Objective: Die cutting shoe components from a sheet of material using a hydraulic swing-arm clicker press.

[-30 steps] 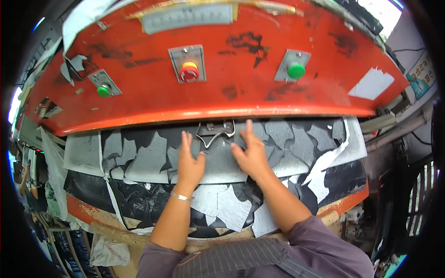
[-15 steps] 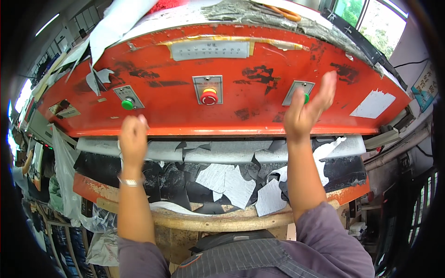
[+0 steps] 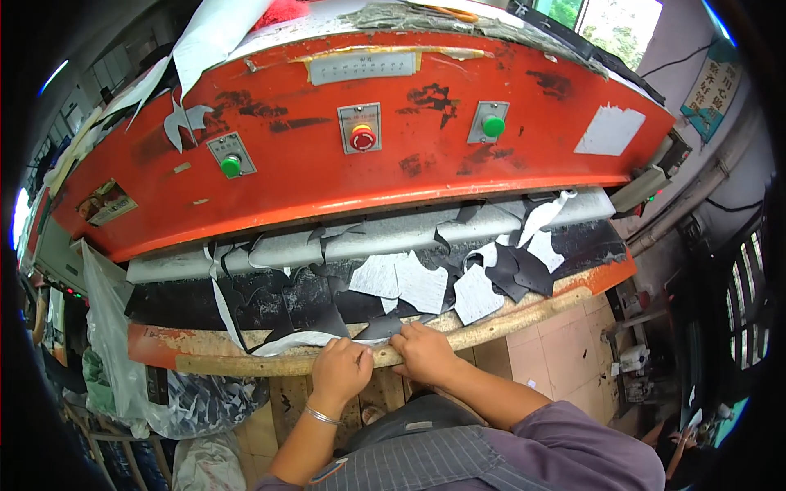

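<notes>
Both my hands are at the front wooden rail point(image 3: 262, 364) of a red press machine. My left hand point(image 3: 342, 375) has its fingers curled over the front edge of a cut sheet, black with a white underside point(image 3: 299, 338). Just to its right, my right hand point(image 3: 426, 352) is closed at the same edge, with a black part of the sheet beside its fingertips. Its grip is partly hidden. Beyond the hands, several white cut pieces point(image 3: 422, 282) lie on the black sheet remnants point(image 3: 303, 303). Some dark cut pieces point(image 3: 521, 272) are piled to the right.
The red press beam point(image 3: 286, 176) spans the back, with a left green button point(image 3: 231, 166), a red button point(image 3: 362, 137) and a right green button point(image 3: 493, 126). Beneath it runs a pale grey bed point(image 3: 385, 240). A clear plastic bag point(image 3: 115, 319) hangs at the left.
Both hands came down from near the green buttons to the front rail and closed there. My view turned. Dark pieces now show at the right, and a strip stands up at the left.
</notes>
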